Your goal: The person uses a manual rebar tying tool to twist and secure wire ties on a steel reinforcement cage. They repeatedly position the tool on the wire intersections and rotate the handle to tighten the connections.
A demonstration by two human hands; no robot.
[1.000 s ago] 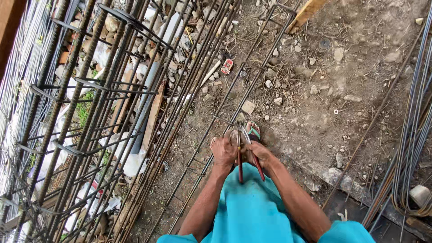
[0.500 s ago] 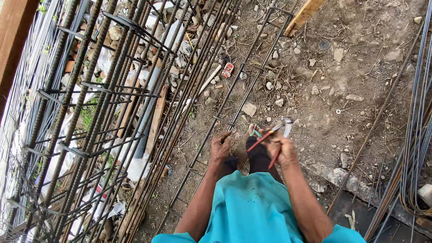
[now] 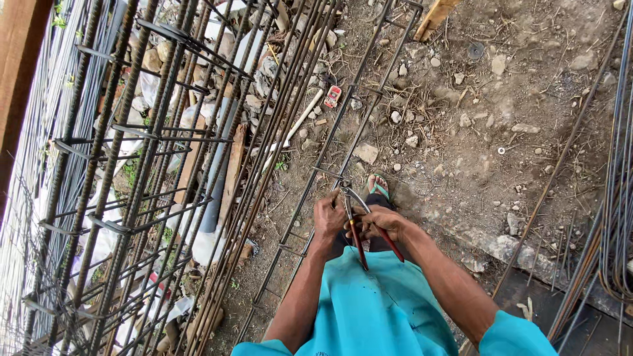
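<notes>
Your left hand [image 3: 328,217] is curled around the narrow ladder-like rebar cage of dark ribbed steel bars [image 3: 310,217], gripping it where a cross tie meets a long bar. Left of it stands a larger square rebar cage of rusty ribbed bars with stirrups [image 3: 132,171], upright against a brown wooden post [image 3: 20,72], with pale stone rubble and white plastic pipe [image 3: 217,198] behind it.

Your right hand [image 3: 382,223] is wrapped shut on the red-handled steel pincers [image 3: 359,227]; their head sits at the tie, just beside your left hand's fingers. Whether the nose is closed on wire, you cannot tell.

- Cage: judged stiff, heavy, rough-ribbed, not fragile; hold on a long bar close to a joint.
- Pincers: judged rigid, light; hold low on both handles for leverage.

Beyond your hands, a foot in a green sandal [image 3: 378,188] rests on the stony dirt ground [image 3: 501,99]. Far right, a bundle of loose thin steel bars [image 3: 616,198] runs along the ground.
</notes>
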